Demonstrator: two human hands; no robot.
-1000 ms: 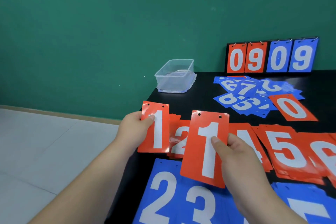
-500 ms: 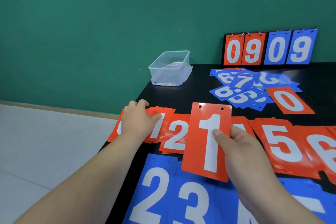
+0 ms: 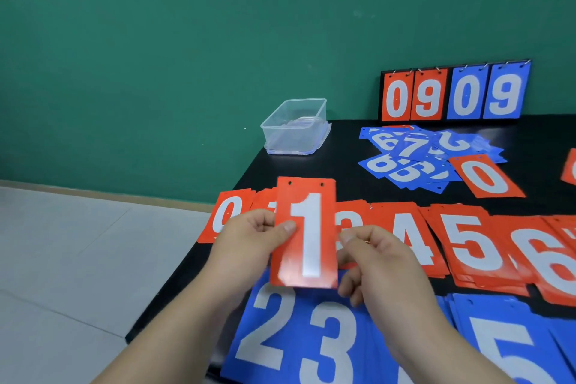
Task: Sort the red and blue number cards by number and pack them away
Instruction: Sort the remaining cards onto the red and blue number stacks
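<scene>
My left hand [image 3: 249,243] holds a red 1 card [image 3: 307,234] upright above the table, thumb on its face. The thumb of my right hand [image 3: 383,265] meets the card's right edge, with the fingers curled beside it. Behind the card runs a row of red piles: 0 [image 3: 227,215], a mostly hidden 1 pile [image 3: 266,199], a partly hidden pile [image 3: 350,221], 4 [image 3: 408,237], 5 [image 3: 473,243] and 6 [image 3: 548,262]. Blue piles 2 [image 3: 274,330], 3 [image 3: 330,349] and 5 [image 3: 511,349] lie nearest me.
A heap of loose blue cards [image 3: 414,156] and a single red 0 card [image 3: 486,176] lie further back. A clear plastic container [image 3: 296,128] stands at the black table's [image 3: 343,165] far left corner. A flip scoreboard [image 3: 455,93] leans on the green wall. The table's left edge drops to the floor.
My left hand put its red 1 card down on the pile, then came across to grip the red 1 card that my right hand held. That card moved left.
</scene>
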